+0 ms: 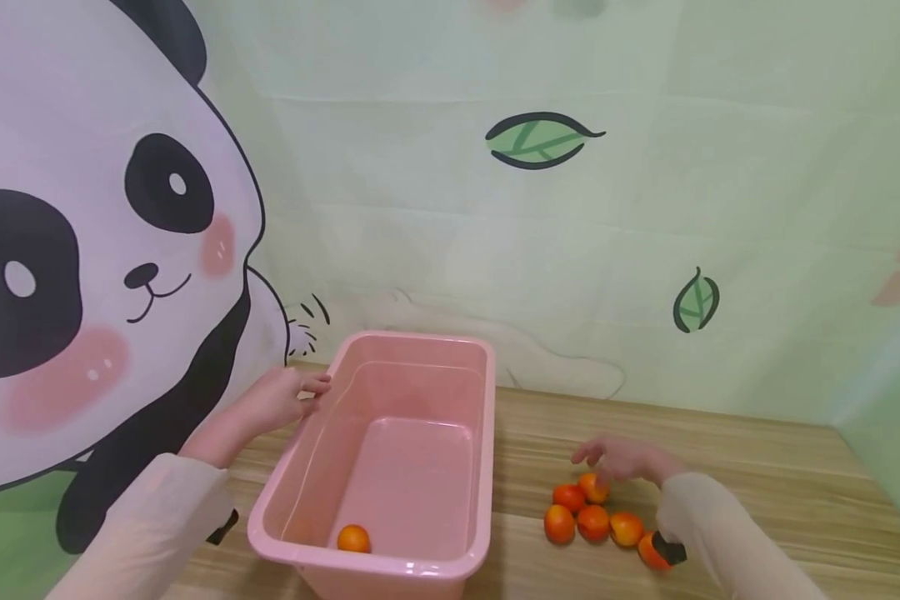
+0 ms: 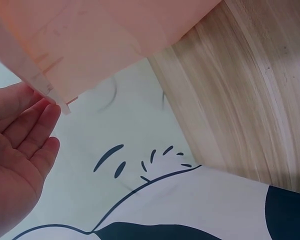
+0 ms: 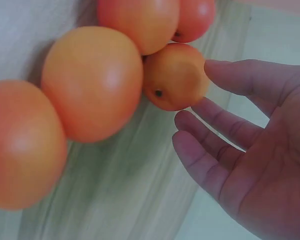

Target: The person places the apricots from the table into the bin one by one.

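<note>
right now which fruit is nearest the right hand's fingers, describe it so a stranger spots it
Start at the pink tub, look right along the wooden table to a cluster of orange fruits. Pick the fruit at the cluster's far edge; unlike its neighbours, it lies closest to the thumb and fingers of the right hand.

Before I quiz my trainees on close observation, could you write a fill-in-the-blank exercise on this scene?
The tub is coloured ____.
The count of round fruit inside it is ____.
In the head view, fruits showing on the table number ____.
Between tub and table fruits, the left hand is nearer the ____.
Missing words: pink; one; six; tub.
</note>
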The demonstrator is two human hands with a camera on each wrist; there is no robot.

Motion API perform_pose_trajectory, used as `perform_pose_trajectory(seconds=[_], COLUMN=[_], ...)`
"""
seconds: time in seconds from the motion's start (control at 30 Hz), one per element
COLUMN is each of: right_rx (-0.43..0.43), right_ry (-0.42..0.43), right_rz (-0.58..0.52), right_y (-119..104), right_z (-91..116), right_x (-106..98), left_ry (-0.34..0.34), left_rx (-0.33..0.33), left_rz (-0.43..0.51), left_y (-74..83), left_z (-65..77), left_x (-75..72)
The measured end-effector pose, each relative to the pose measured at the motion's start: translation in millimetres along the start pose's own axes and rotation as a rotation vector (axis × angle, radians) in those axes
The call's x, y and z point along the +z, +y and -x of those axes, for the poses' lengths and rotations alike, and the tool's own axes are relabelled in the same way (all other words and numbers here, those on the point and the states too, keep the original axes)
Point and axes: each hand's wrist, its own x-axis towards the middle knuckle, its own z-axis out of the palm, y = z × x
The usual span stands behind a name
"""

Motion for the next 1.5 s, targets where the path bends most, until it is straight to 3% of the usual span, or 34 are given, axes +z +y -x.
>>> perform_pose_trajectory(seconds=[0.37, 0.63, 0.73, 0.97, 1.27, 1.5], right_rx=[0.009, 0.034, 0.009, 0.032, -0.09, -0.122], right_ry=[-0.016, -0.049, -0.039, -0.017, 0.016, -0.005], right_rz=[-0.003, -0.078, -0.046, -0.096, -0.087, -0.047], right_y=[10, 15, 16, 16, 21, 13], right_z=[-3, -4, -5, -2, -2, 4], right_x=[9, 13, 13, 15, 9, -7], left_ry=[0.029, 0.014, 0.01, 0.006, 0.003, -0.015], left_rx=[0.046, 0.025, 0.023, 0.022, 0.016, -0.003], left_rz=[0.009, 0.064, 0.07, 0.077, 0.076, 0.099], left_y=[-0.6, -0.1, -1.2, -2.6, -4.5, -5.2], left_z=[1.5, 3.5, 3.7, 3.1, 1.7, 0.5], left_x=[1.3, 0.6, 0.9, 0.8, 1.5, 0.9])
